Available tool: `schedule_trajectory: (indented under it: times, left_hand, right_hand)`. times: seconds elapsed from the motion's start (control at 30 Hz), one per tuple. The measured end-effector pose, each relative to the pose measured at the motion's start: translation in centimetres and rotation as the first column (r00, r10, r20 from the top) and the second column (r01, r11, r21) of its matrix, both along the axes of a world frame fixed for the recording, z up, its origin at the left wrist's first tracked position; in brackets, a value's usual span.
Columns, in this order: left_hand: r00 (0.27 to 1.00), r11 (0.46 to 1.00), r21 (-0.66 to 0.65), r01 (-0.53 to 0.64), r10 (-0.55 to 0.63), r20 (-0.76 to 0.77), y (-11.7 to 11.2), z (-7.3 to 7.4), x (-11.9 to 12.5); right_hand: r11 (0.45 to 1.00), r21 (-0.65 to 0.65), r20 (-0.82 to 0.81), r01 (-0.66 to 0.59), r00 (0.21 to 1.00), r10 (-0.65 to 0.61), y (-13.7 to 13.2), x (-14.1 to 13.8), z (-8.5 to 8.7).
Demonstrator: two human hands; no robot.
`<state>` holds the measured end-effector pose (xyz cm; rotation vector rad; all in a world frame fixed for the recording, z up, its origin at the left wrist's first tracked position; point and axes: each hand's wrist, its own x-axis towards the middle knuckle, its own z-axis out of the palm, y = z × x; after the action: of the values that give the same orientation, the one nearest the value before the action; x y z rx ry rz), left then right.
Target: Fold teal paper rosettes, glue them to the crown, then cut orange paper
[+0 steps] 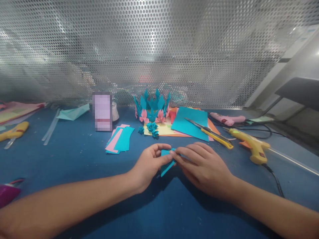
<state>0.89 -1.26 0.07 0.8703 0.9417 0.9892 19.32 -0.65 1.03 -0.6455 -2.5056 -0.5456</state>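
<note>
A small folded piece of blue paper [164,168] is held between my two hands, above the blue table. My left hand [151,162] pinches it from the left with thumb and fingers. On its right edge, the fingertips of my right hand [201,166] are closed, partly hiding the paper. Beyond my hands lie several small crumpled-looking blue paper flowers [152,127]. Behind them stands a blue paper crown [152,104] with pink paper flowers [161,115] around its base. Blue and pink paper strips [124,138] lie in a loose pile to the left.
On the right, scissors [195,123] and a yellow box cutter [219,138] rest by stacked blue paper [184,121]. A yellow glue gun [258,146] and a pink one [226,119] have trailing cords. A blurred-out phone-shaped object [103,113] stands left. A perforated metal panel [149,43] rises behind.
</note>
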Motion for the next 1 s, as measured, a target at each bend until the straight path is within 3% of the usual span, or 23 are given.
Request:
schedule_trajectory:
  times: [0.1, 0.17, 0.23, 0.33, 0.4, 0.6, 0.73, 0.9, 1.0]
  left_hand:
    - [1.0, 1.0, -0.013, 0.007, -0.007, 0.009, 0.0, 0.1, 0.0]
    - [1.0, 1.0, -0.011, 0.023, -0.023, -0.005, -0.1, 0.2, 0.0]
    - [0.998, 0.999, 0.024, 0.034, -0.032, -0.051, -0.1, 0.2, 0.0]
    - [0.986, 0.993, 0.093, 0.067, -0.051, -0.158, -0.1, 0.0, -0.1]
    - [0.976, 0.988, 0.119, 0.103, -0.076, -0.206, -0.1, -0.1, -0.1]
    - [0.944, 0.975, 0.13, 0.18, -0.134, -0.3, -0.2, 0.0, -0.2]
    - [0.917, 0.968, 0.122, 0.22, -0.162, -0.364, -0.2, 0.3, -0.1]
    - [0.925, 0.964, 0.063, 0.257, -0.227, -0.304, -0.2, 0.6, 0.1]
    - [0.936, 0.969, 0.083, 0.232, -0.199, -0.291, -0.1, 0.4, 0.0]
  right_hand:
    - [0.978, -0.208, -0.177, -0.035, 0.984, -0.003, 0.3, 0.2, -0.2]
    - [0.928, -0.369, -0.336, -0.049, 0.938, -0.084, 0.6, 0.4, -0.4]
    - [0.85, -0.525, -0.42, -0.043, 0.882, -0.215, 0.9, 0.4, -0.5]
    - [0.681, -0.731, -0.374, -0.038, 0.858, -0.353, 1.2, 0.1, -0.6]
    - [0.602, -0.798, -0.32, -0.03, 0.867, -0.381, 1.1, -0.2, -0.6]
    - [0.462, -0.876, -0.34, -0.138, 0.856, -0.389, 0.6, -0.5, -0.4]
    - [0.429, -0.879, -0.368, -0.207, 0.867, -0.335, 0.2, -0.3, -0.3]
    - [0.466, -0.856, -0.388, -0.222, 0.873, -0.296, 0.0, -0.3, -0.3]
    - [0.47, -0.855, -0.383, -0.219, 0.878, -0.288, 0.1, -0.4, -0.2]
